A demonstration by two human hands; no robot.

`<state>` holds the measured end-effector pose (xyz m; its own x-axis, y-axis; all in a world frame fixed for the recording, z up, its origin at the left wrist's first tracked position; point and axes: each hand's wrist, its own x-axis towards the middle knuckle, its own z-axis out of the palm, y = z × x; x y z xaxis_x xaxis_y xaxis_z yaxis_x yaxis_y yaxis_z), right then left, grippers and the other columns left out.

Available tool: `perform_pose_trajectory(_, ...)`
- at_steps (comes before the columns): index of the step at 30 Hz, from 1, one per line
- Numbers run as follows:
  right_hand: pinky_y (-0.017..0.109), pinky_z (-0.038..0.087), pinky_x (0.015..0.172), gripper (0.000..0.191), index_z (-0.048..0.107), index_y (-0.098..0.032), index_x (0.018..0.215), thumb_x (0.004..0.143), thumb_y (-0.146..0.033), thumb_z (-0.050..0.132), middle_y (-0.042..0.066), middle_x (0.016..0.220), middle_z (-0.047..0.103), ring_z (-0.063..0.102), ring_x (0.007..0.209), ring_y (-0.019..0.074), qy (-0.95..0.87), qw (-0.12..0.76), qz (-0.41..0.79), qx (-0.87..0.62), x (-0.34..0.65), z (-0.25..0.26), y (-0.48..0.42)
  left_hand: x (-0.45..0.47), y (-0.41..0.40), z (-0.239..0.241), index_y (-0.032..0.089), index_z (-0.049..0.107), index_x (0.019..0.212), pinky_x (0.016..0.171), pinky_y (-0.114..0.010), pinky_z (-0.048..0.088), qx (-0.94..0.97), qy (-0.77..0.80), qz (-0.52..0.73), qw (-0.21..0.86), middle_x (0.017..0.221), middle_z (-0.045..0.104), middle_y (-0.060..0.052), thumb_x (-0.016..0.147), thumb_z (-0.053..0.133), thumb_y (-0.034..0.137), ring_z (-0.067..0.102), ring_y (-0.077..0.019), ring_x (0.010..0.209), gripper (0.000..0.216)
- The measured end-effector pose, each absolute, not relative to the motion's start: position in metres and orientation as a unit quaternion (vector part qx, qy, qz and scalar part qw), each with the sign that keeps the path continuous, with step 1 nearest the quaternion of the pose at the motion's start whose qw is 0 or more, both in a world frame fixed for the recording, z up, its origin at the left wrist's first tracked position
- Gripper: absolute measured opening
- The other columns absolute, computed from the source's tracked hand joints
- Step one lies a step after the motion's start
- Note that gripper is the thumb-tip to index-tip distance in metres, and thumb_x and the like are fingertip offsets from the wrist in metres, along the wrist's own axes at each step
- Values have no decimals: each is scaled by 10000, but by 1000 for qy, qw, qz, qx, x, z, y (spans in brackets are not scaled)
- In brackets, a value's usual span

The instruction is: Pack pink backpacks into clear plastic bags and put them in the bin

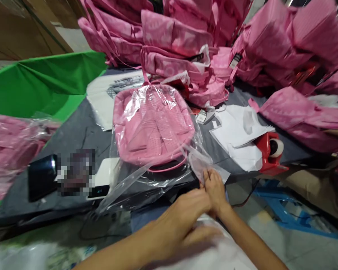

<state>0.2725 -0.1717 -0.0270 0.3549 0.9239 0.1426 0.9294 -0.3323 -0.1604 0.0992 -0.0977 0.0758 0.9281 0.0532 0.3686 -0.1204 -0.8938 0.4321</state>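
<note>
A pink backpack lies inside a clear plastic bag at the table's front edge. A whitish, folded part of the bag reaches to the right, where my right hand has its fingers closed on it. Just in front of that, my left hand crosses close to my right wrist. Its thumb points to the right, and motion blur smears it; the fingertips are hidden, so I cannot see whether it holds anything. The bag's loose opening hangs over the edge towards me.
Pink backpacks are piled at the back. A red tape dispenser and white papers lie on the right. To the left are a dark phone-like object, a white device and a green cloth-lined bin. A blue stool stands below.
</note>
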Motion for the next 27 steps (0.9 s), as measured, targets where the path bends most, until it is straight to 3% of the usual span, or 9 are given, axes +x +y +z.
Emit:
perform_pose_trajectory(5, 505, 367, 1174, 557, 513, -62, 1451, 901, -134, 562, 250, 1441, 553, 447, 1404, 322, -588, 129, -21, -798, 275, -32, -176, 129, -58, 24, 55, 419, 1476, 1148, -423, 438, 986, 2, 166, 20, 1492, 545, -187, 1015, 393, 105, 471, -282, 1426, 465)
perform_pose_trajectory(11, 500, 393, 1146, 665, 435, -91, 1513, 912, -301, 626, 227, 1523, 479, 400, 1435, 324, -598, 135, -23, -790, 266, -23, -196, 166, -14, -6, 91, 625, 1215, 1092, -453, 483, 985, -54, 158, -35, 1186, 705, -144, 1019, 497, 160, 641, -259, 1182, 245)
perform_pose_trajectory(13, 482, 422, 1118, 629, 483, -119, 1486, 930, -381, 620, 206, 1511, 502, 439, 1409, 316, -606, 149, -10, -781, 268, -15, -207, 170, -8, -6, 101, 641, 1195, 1050, -451, 512, 983, -77, 162, -41, 1142, 708, -137, 1017, 518, 173, 653, -253, 1132, 228)
perform_pose_trajectory(17, 418, 456, 1074, 394, 635, -180, 1326, 1000, -369, 519, 148, 1347, 641, 567, 1273, 263, -591, 221, -15, -776, 289, 4, -213, 167, -5, -10, 115, 665, 1187, 1039, -437, 532, 974, -121, 183, -47, 1140, 716, -127, 1024, 508, 163, 676, -227, 1078, 231)
perform_pose_trajectory(19, 422, 473, 1036, 380, 638, -160, 1309, 1008, -337, 489, 160, 1299, 655, 585, 1228, 275, -562, 237, -15, -792, 305, 10, -205, 163, -4, -10, 115, 656, 1220, 1049, -437, 539, 970, -133, 194, -54, 1166, 723, -125, 1030, 485, 147, 684, -222, 1085, 258)
perform_pose_trajectory(21, 411, 502, 950, 377, 635, -141, 1288, 996, -326, 484, 166, 1202, 677, 616, 1122, 281, -533, 250, 28, -808, 318, 11, -193, 158, -1, -5, 104, 624, 1281, 1068, -433, 541, 963, -149, 217, -57, 1212, 723, -127, 1033, 459, 126, 672, -227, 1153, 298)
perform_pose_trajectory(23, 352, 507, 810, 318, 666, -158, 1143, 990, -354, 468, 108, 982, 690, 632, 915, 243, -511, 284, 123, -802, 324, 7, -184, 154, 3, 4, 79, 593, 1314, 1100, -438, 533, 953, -169, 247, -44, 1259, 714, -137, 1037, 442, 116, 638, -239, 1242, 318)
perform_pose_trajectory(25, 286, 453, 671, 339, 623, -191, 863, 990, -442, 433, 17, 742, 588, 564, 714, 184, -482, 343, 224, -774, 320, 0, -180, 152, 7, 15, 56, 568, 1332, 1127, -445, 521, 945, -179, 273, -19, 1289, 704, -151, 1040, 431, 109, 604, -245, 1303, 327)
perform_pose_trajectory(27, 249, 375, 580, 460, 481, -214, 703, 969, -582, 409, -37, 635, 452, 464, 611, 140, -432, 413, 307, -741, 309, -10, -182, 152, 10, 25, 68, 557, 1345, 1128, -432, 525, 941, -180, 287, 4, 1280, 712, -147, 1047, 426, 117, 613, -231, 1298, 330)
